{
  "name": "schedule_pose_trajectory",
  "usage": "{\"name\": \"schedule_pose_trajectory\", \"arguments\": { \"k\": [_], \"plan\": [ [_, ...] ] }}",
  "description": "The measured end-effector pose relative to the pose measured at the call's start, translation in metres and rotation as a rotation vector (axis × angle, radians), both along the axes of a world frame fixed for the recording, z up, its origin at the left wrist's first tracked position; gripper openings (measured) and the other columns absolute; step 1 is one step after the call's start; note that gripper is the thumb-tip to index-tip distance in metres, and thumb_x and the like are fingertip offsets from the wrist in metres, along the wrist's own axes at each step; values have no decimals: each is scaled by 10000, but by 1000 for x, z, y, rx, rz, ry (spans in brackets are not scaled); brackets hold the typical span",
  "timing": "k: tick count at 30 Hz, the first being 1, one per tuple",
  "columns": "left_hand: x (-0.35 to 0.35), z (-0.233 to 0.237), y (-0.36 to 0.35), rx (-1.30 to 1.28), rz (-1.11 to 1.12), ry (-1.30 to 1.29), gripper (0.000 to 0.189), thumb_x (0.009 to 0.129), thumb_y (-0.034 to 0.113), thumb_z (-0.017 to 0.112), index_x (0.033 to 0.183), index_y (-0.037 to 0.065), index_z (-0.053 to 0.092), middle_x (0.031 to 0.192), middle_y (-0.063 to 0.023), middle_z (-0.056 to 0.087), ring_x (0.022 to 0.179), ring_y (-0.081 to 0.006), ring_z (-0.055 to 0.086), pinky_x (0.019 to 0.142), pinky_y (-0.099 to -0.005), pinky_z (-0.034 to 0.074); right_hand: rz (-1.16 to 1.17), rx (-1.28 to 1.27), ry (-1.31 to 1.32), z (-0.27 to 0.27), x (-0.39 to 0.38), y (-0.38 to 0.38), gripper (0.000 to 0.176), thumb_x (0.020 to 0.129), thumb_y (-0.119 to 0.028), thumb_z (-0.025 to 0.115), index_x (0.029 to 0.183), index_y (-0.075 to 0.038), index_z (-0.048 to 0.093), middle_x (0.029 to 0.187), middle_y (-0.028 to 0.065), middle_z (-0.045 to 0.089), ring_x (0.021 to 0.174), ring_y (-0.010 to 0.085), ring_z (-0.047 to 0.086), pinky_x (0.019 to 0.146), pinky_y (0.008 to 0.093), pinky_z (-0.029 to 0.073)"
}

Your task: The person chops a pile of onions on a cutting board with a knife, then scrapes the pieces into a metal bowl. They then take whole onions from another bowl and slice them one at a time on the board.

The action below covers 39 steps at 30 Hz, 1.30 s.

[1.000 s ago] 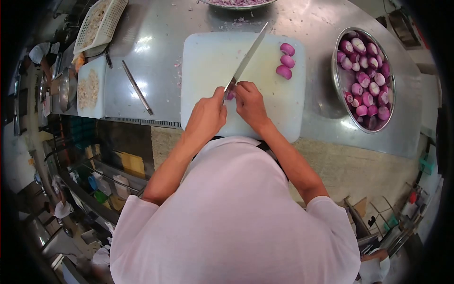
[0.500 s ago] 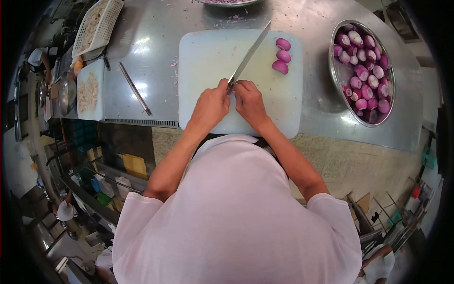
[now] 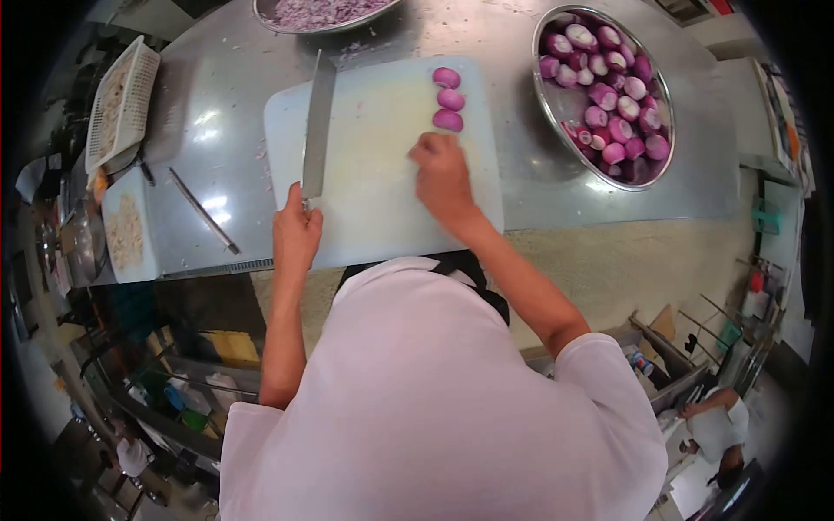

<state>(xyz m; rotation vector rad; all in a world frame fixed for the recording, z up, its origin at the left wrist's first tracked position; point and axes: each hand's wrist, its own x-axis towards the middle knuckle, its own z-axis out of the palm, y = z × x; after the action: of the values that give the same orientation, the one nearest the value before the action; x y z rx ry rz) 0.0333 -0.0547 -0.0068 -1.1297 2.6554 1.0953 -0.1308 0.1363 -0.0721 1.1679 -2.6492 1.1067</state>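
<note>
My L hand (image 3: 297,230) is clamped on the handle of the knife (image 3: 318,126), blade pointing away over the left side of the cutting board (image 3: 382,208). My R hand (image 3: 441,169) has its fingers curled, can't tell if gripping anything; 3 onion halves (image 3: 448,98) sit in a row just beyond the fingertips, nr the board's far edge. Steel bowl (image 3: 563,106) of peeled onions is to the right, off the board.

The knife (image 3: 318,122) handle is buried inside the left hand (image 3: 297,233). The right hand (image 3: 441,174) is blurred towards its tips, so whether it grips anything cannot be told. The bowl (image 3: 276,27) of chopped onion is cut off by the top edge. The contents of the basket (image 3: 146,91) are too small to identify.
</note>
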Motion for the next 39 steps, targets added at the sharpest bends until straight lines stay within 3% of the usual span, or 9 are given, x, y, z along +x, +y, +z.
{"name": "schedule_pose_trajectory", "arguments": {
  "k": [5, 8, 10, 13, 16, 22, 26, 30, 39],
  "plan": [
    [0, -6, -2, 22, 25, 31, 368, 862, 53, 582, 1216, 6, 492, 599, -195, 574, 547, -366, 577, 561, -439, 448, -68, -80, 126, 50, -48, 57, 256, 714, 47, 677, 930, -85, 716, 1052, 93, 647, 979, 297, 621, 843, 396, 516],
    [1, -4, -2, 26, -6, 57, 533, 891, 44, 572, 1399, -36, 433, 534, -24, 474, 413, -105, 426, 385, -305, 357, -246, -123, 259, 76, -118, 111, 260, 779, 17, 677, 1010, -94, 725, 991, 117, 698, 877, 276, 689, 767, 389, 549],
    [-4, 10, 2, 56, 11, -9, 381, 860, 37, 580, 1227, -3, 481, 591, -189, 560, 532, -346, 569, 557, -435, 444, -402, 168, 28, 82, -162, 149, 171, 770, -71, 686, 934, -21, 693, 919, 167, 694, 872, 354, 668, 788, 423, 524],
    [-4, 6, 0, 24, -27, 7, 381, 860, 37, 576, 1228, 1, 483, 598, -191, 562, 534, -344, 566, 559, -436, 441, -206, 737, -365, 50, -200, 177, 279, 760, -212, 713, 981, -44, 697, 959, 189, 706, 890, 362, 677, 800, 416, 525],
    [-4, 12, 3, 26, -20, 46, 391, 851, 39, 579, 1229, 5, 484, 615, -206, 575, 560, -382, 576, 571, -460, 443, -22, 774, -279, 16, -210, 184, 344, 735, -295, 721, 1013, -94, 702, 970, 187, 714, 898, 354, 687, 813, 409, 527],
    [-3, 7, 1, -16, -31, 38, 407, 833, 34, 575, 1226, 0, 474, 648, -232, 596, 656, -451, 602, 617, -521, 450, -261, 121, -751, 44, -198, 185, 349, 768, -89, 766, 1105, -86, 672, 980, 71, 667, 763, 174, 667, 565, 267, 527],
    [-4, 9, 3, -48, -62, 40, 366, 826, 18, 564, 1181, -4, 478, 645, -234, 593, 674, -465, 604, 629, -535, 453, -215, -93, -32, 104, -159, 127, 423, 751, -91, 803, 1143, -45, 650, 1052, 86, 684, 840, 146, 653, 693, 276, 537],
    [-7, 8, 4, -62, -82, 59, 338, 824, -1, 550, 1155, -25, 482, 615, -228, 568, 631, -451, 591, 616, -526, 445, -34, -102, -479, 95, -69, 14, 442, 693, -90, 823, 1102, -41, 660, 1047, 99, 699, 885, 223, 676, 748, 341, 543],
    [11, 52, 26, 49, -139, 58, 387, 838, 46, 613, 1207, 4, 503, 581, -191, 544, 555, -395, 558, 548, -449, 423, 126, 92, -225, 35, -23, -40, 429, 671, -100, 816, 1080, -82, 688, 1105, 100, 651, 930, 308, 663, 788, 395, 529]
  ]
}}
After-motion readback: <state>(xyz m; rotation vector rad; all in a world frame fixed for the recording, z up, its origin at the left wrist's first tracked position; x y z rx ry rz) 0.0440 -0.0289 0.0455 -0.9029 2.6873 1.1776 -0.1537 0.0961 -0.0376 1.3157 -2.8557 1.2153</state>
